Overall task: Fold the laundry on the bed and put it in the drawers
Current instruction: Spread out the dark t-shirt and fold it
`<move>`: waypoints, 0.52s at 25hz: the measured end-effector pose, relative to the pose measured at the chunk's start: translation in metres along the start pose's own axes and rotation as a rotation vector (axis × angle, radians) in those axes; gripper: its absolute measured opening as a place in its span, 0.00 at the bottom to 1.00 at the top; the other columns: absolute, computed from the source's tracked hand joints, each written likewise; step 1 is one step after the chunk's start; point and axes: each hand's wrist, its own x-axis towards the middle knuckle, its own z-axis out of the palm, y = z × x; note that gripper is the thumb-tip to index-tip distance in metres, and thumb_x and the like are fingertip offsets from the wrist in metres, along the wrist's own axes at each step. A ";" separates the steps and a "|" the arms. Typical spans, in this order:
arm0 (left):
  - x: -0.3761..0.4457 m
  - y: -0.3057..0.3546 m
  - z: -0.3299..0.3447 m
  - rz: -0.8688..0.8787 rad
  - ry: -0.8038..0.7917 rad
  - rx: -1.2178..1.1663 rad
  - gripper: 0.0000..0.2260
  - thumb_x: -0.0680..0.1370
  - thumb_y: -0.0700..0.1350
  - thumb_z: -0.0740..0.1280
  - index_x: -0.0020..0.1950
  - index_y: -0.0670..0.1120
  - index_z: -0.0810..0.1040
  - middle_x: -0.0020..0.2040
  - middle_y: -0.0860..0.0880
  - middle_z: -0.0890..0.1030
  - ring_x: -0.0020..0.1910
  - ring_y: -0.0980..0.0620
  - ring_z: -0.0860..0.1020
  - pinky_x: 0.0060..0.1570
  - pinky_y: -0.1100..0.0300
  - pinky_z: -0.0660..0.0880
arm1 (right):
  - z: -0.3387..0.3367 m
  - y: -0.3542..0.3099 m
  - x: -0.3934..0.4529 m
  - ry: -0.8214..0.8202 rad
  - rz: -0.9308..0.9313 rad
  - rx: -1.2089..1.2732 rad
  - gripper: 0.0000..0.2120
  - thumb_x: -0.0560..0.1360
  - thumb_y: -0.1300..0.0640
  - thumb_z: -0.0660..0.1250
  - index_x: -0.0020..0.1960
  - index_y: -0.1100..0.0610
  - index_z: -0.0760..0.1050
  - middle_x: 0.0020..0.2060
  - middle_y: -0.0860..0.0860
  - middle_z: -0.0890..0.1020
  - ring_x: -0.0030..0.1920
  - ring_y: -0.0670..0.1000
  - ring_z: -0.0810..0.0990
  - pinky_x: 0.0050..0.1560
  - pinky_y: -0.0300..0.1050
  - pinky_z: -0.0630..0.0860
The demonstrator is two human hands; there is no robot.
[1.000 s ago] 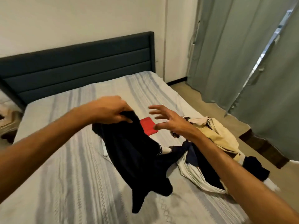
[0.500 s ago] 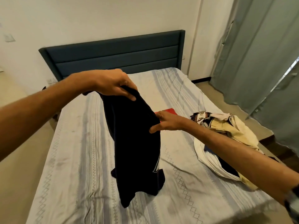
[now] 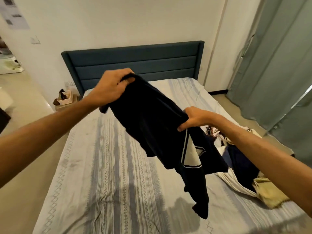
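I saw two hands pinching one dark navy garment with white trim above the grey striped bed: left hand higher, right hand lower. One heap of mixed laundry lay right of the garment.

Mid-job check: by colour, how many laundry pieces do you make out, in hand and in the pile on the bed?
Dark navy: 2, the navy garment gripped by the left hand and right hand, and a dark piece in the pile
White or cream: 1, a cream cloth
Yellow-beige: 1, a beige piece
Patterned: 1, a patterned piece
Total: 5 visible; others may be buried.
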 end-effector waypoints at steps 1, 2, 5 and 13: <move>-0.005 -0.007 0.007 -0.039 0.017 -0.025 0.08 0.85 0.42 0.63 0.58 0.50 0.81 0.52 0.51 0.84 0.52 0.52 0.81 0.54 0.67 0.73 | 0.006 0.011 0.002 -0.082 0.067 -0.026 0.18 0.65 0.42 0.82 0.46 0.52 0.81 0.43 0.51 0.86 0.46 0.55 0.85 0.44 0.46 0.81; -0.012 -0.015 0.012 -0.068 0.029 -0.032 0.10 0.84 0.40 0.63 0.59 0.51 0.81 0.53 0.51 0.84 0.53 0.52 0.81 0.57 0.64 0.74 | 0.013 0.022 0.001 -0.122 0.101 -0.009 0.18 0.65 0.42 0.82 0.46 0.52 0.82 0.43 0.52 0.86 0.45 0.56 0.85 0.44 0.46 0.81; -0.023 -0.036 0.015 -0.151 0.056 0.002 0.12 0.84 0.37 0.61 0.60 0.50 0.81 0.55 0.48 0.85 0.54 0.49 0.81 0.58 0.60 0.75 | 0.029 0.044 -0.011 -0.092 0.054 -0.099 0.14 0.70 0.51 0.80 0.44 0.43 0.74 0.41 0.46 0.80 0.42 0.47 0.79 0.41 0.34 0.71; 0.018 -0.033 -0.029 -0.123 0.168 0.070 0.14 0.82 0.39 0.61 0.61 0.47 0.82 0.57 0.43 0.85 0.57 0.44 0.83 0.62 0.57 0.75 | 0.036 0.082 -0.018 0.249 0.173 -0.088 0.14 0.68 0.44 0.68 0.48 0.51 0.78 0.39 0.54 0.82 0.41 0.56 0.82 0.43 0.52 0.79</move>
